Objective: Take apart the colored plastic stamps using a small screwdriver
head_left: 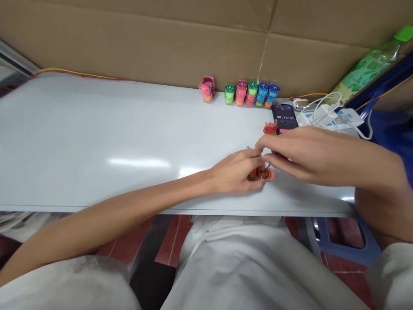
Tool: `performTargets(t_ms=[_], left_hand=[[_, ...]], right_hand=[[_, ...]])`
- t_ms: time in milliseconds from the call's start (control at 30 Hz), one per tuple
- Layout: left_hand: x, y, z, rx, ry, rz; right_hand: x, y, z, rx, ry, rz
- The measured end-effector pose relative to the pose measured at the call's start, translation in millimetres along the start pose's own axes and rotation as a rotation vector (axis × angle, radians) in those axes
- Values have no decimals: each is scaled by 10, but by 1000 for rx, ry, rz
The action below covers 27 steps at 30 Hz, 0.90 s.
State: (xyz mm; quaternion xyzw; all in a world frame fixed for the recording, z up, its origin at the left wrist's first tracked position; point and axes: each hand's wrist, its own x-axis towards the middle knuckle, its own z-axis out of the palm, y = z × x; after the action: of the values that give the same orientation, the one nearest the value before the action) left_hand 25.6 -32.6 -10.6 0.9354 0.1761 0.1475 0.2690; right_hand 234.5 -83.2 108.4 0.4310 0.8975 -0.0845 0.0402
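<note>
Near the front edge of the white table [80,142], my left hand [240,170] has its fingers wrapped round a small orange item [268,175], holding it against the surface. My right hand [297,155] is on its right with fingertips pinched just above that item. A thin dark metal piece shows between the right fingers and the orange item; its full shape is hidden. Just behind the hands lies a small red-orange piece [270,128], next to a phone [284,117] showing a timer.
Small stacked colourful items [251,94] stand in a row at the back, with a pink one [207,89] apart on their left. At the right are a power strip [345,118] with white cables, an earphone case [300,104] and a green-capped bottle [368,71].
</note>
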Motion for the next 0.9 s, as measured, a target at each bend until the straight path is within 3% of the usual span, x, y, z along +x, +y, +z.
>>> performTargets(t_ms=[100,267,433,600,767,900], left_hand=[[2,25,-32,-9,-34,-1],[-12,54,-68,15,-55,-4],[-27,70,-79,95,-63,-8],[-28,79,-88,95,-62,3],[-29,69,-90,93,-76,6],[-34,70,-96,96,-52,14]], right_hand=[[1,13,3,56,11,-45],[12,25,0,-86,40,15],[2,-8,1,33,13,-68],[14,-27,17,-35,33,5],[34,-26,7,114,13,-112],[38,-26,17,18,36,-40]])
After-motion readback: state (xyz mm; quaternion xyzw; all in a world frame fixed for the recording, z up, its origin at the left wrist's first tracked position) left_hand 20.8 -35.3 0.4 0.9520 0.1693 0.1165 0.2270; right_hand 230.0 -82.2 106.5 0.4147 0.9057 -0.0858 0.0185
